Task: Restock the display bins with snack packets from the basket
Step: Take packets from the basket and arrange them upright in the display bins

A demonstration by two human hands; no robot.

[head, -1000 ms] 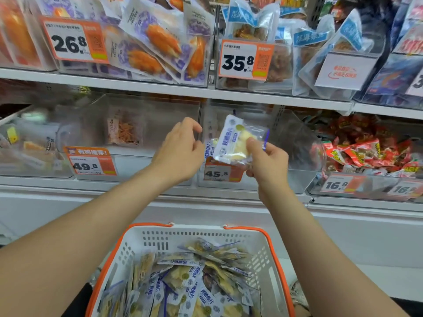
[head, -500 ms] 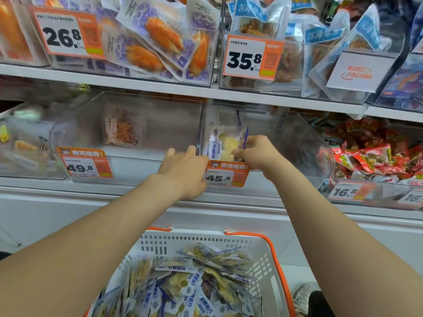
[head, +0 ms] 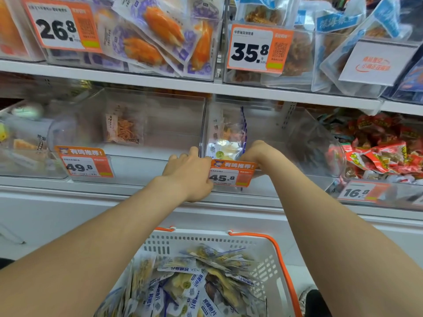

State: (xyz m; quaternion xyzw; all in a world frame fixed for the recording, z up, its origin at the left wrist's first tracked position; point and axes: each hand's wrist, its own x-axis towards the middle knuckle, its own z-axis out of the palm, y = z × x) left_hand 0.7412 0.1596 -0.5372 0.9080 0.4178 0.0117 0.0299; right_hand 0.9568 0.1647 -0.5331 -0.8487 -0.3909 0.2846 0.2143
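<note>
Fingers (head: 183, 156) of the left hand (head: 190, 175) are bent and pressed close together. They hook over the front lip of the clear display bin (head: 286, 136) just left of the 45.8 price tag (head: 231, 177), and the thumb side touches the tag's left edge. Over the same lip, just above the tag's right end, the right hand (head: 256, 154) reaches in with its wrist bent down into the bin. Its fingers are hidden behind the hand, so I cannot tell whether they pinch anything. Directly above the tag, behind the bin's front wall, sits the snack packet (head: 225, 146), clear with blue-and-white print and pale yellow pieces inside; it is touching or just beside the right hand. Well below the tag, between the two forearms, the white basket (head: 283, 255) with an orange rim holds a heap of like packets (head: 194, 280). Left of the tag, a neighbouring bin (head: 160, 124) carries a 49.8 tag (head: 87, 165). Right of the tag lie red packets (head: 377, 156).
</note>
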